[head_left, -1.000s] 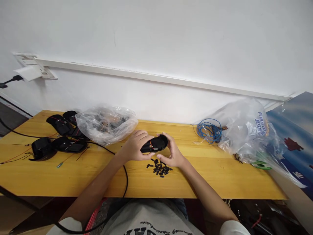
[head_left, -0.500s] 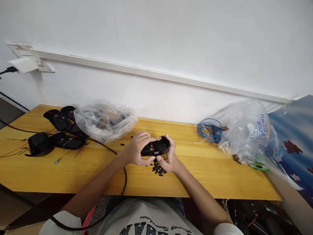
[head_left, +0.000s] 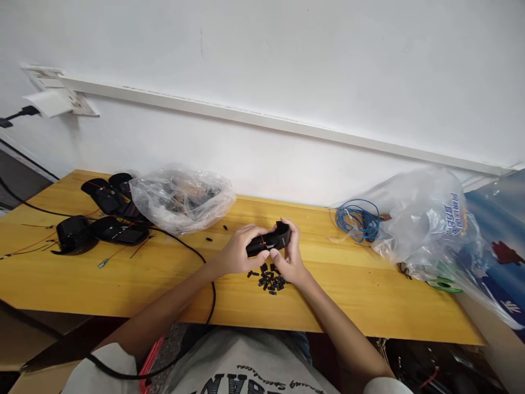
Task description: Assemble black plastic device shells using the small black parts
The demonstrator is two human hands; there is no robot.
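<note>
A black plastic housing [head_left: 268,241] is held between both hands above the middle of the table, tilted so its side edge faces me. Red wire shows on it. My left hand [head_left: 240,249] wraps round its left end, thumb along the near edge. My right hand [head_left: 290,254] grips the right end, fingers behind and thumb at the near side. Just below the hands lies a pile of small black pieces [head_left: 271,280]. Two more such pieces lie apart, left of the housing. The inside of the housing is mostly hidden.
Several similar black housings with wires [head_left: 118,231] lie at the left, beside a clear plastic bag [head_left: 184,202] with parts in it. A black cable [head_left: 197,251] crosses the table. Coiled blue wire [head_left: 357,220], another plastic bag [head_left: 426,219] and a green-handled tool [head_left: 445,285] are at the right.
The housing has been tilted, so its open inside no longer faces up towards me. Both hands turned with it, keeping their hold. The camera view has shifted slightly.
</note>
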